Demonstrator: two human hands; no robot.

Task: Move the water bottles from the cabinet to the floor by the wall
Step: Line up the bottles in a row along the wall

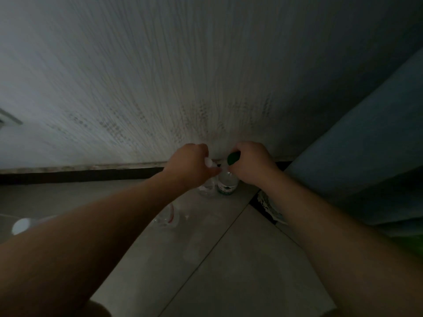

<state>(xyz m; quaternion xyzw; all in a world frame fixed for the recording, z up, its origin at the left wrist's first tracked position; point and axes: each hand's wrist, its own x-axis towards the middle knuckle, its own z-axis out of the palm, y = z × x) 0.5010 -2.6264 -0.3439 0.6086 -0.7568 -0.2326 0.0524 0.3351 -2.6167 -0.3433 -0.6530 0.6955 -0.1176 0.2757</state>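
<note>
Right hand [250, 167] on clear, green-capped, green-labelled bottle [227, 187]

Nothing is reading clearly here. The green-capped bottle [225, 178] is showing a green and white label [226, 189], but its print is coming through too dim.

Single head-worn view, angled forward and down, close to the wall [160, 76] base and floor [229, 259]; dim lighting.
</note>
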